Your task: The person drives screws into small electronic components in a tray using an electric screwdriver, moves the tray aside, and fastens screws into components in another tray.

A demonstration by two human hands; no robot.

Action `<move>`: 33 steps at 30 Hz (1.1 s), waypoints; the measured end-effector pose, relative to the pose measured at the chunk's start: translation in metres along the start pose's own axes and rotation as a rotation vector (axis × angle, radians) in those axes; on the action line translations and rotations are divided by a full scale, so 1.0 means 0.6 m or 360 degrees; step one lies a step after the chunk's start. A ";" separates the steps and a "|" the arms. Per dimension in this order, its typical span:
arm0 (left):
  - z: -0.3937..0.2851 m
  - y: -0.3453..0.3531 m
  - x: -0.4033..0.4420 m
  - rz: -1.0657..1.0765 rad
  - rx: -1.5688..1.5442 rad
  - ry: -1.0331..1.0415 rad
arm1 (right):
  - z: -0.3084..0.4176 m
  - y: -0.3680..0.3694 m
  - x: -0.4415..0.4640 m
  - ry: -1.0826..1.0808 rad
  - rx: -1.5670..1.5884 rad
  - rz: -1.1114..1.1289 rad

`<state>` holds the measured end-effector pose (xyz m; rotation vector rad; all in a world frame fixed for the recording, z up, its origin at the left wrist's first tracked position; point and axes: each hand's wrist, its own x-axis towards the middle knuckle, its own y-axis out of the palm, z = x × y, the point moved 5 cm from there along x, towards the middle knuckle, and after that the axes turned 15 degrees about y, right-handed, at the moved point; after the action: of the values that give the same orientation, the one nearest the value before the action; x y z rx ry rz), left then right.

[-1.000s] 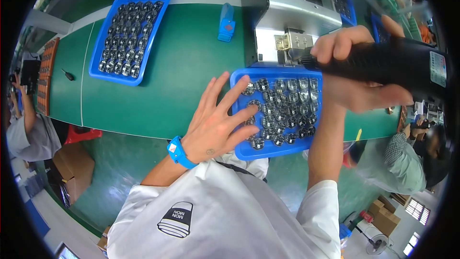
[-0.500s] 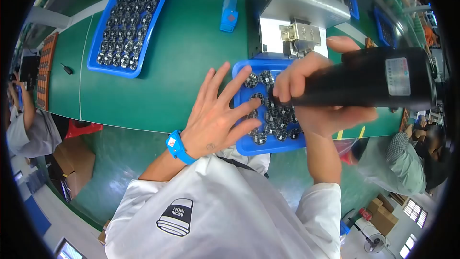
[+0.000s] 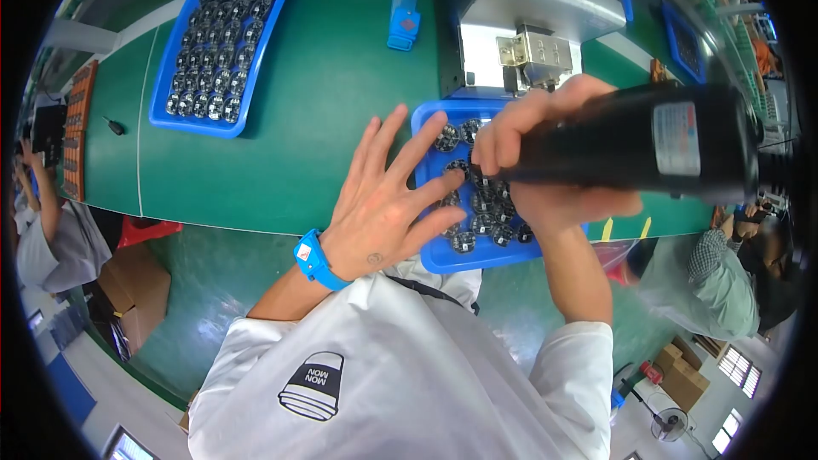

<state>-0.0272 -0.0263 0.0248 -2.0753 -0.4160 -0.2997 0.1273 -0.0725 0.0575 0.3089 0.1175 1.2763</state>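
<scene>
Closed around a thick black handheld tool [image 3: 630, 140], the right hand [image 3: 530, 126] grasps it near its left end, seen from the head-worn camera; the tool lies roughly level across the view, a pale label [image 3: 677, 138] facing up, and its working tip is hidden behind the fingers. Directly beneath the grip sits a blue tray [image 3: 503, 255] holding small round black-and-clear parts [image 3: 484, 223], several of them covered by the hand and tool. Just left of the grip, the left hand [image 3: 375, 204] is spread flat and grasps nothing that shows, its index finger and thumb reaching over the tray's near-left parts; whether they press on them is unclear. A bright blue band [image 3: 312, 261] circles that wrist. Beyond the grip, away from the body, stands a silver machine [image 3: 545, 2] with a metal bracket [image 3: 537, 53]. Farther left on the green table [image 3: 315, 102] are a blue strap [image 3: 404, 17] and, well apart, a second blue tray [image 3: 198, 125] filled with rows of similar parts.
</scene>
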 end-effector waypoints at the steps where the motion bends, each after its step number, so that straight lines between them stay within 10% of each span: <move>1: 0.000 0.000 -0.001 0.0003 0.0003 0.0000 | -0.002 -0.001 -0.001 0.0039 0.0066 -0.0028; 10: -0.001 -0.001 -0.001 -0.0011 0.0039 0.0013 | 0.027 0.013 0.007 0.0193 -0.0209 0.0015; 12: -0.001 -0.001 -0.001 -0.0011 0.0035 0.0021 | 0.051 -0.005 0.003 -0.0148 -0.0144 -0.0267; 17: -0.003 -0.001 0.000 -0.0028 0.0012 0.0059 | 0.148 -0.027 0.034 -0.0752 0.0044 0.0282; 33: -0.001 -0.003 0.000 -0.0015 -0.0009 -0.0001 | 0.119 -0.058 0.062 -0.0830 -0.0045 0.0161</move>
<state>-0.0278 -0.0260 0.0263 -2.0793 -0.4261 -0.3059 0.1886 -0.0573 0.1184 0.6187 -0.3637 1.2578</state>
